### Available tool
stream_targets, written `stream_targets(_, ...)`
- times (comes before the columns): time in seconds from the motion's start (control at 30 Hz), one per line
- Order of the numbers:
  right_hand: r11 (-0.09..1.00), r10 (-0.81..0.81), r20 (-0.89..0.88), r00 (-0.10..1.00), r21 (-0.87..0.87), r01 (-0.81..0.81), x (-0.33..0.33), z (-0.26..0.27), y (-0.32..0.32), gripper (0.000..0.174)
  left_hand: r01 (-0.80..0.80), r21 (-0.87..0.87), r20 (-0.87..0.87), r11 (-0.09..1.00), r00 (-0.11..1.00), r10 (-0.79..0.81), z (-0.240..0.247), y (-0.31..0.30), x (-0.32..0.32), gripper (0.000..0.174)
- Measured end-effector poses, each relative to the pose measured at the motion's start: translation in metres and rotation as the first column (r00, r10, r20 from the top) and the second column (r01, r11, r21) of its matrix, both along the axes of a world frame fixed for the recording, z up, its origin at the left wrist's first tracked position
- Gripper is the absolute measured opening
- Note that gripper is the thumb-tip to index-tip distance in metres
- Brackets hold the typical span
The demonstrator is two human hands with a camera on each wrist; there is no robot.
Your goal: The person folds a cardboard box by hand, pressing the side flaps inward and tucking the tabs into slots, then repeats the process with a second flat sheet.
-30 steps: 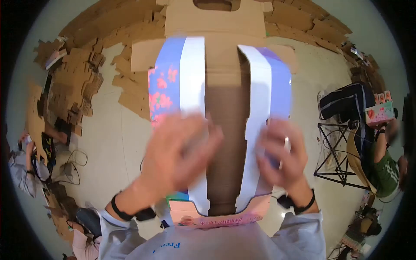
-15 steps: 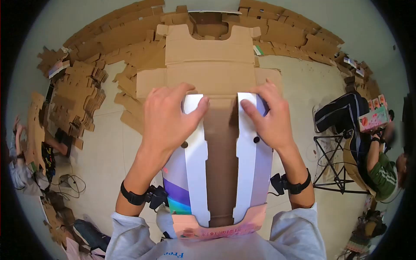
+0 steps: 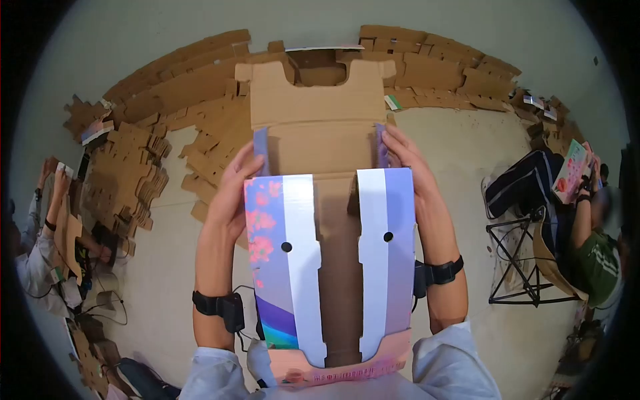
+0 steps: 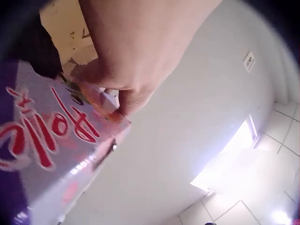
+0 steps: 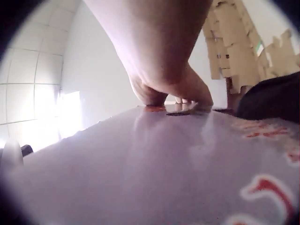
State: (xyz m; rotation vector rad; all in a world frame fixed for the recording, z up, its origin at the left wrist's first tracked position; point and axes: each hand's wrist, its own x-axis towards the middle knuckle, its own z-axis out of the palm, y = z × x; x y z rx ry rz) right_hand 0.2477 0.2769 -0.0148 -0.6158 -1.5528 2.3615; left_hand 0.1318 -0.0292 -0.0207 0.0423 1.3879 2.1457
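A printed cardboard box (image 3: 270, 280) with blossoms lies lengthwise before me, its near end against my shirt. Two white-edged top panels leave a long gap down its middle. At the far end, a left side flap (image 3: 261, 152) and a right side flap (image 3: 382, 148) stand up, purple outside. My left hand (image 3: 230, 190) presses the left flap from outside with extended fingers. Opposite it, the right hand (image 3: 415, 167) has its fingers along the right flap. A brown end flap (image 3: 293, 107) with a cutout extends beyond. In the left wrist view, red lettering marks the box side (image 4: 42, 140).
Flattened cardboard (image 3: 127, 173) is piled at the left and along the far wall. On the right, a seated person (image 3: 590, 260) holds a printed box (image 3: 572, 172) beside a black folding stool frame (image 3: 527, 260). Another person (image 3: 43, 247) sits at the left.
My hands have gone from the far ends of the top panels to the outer sides. The far side flaps, spread out before, are now folded upright and inward.
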Motion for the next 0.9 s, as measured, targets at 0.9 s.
stream_targets(0.9, 0.963, 0.073, -0.168, 0.983, 0.269, -0.026, 0.091, 0.048, -0.039, 0.016, 0.151, -0.177, -0.546, 0.973, 0.807, -0.225, 0.05, -0.054, 0.045, 0.068)
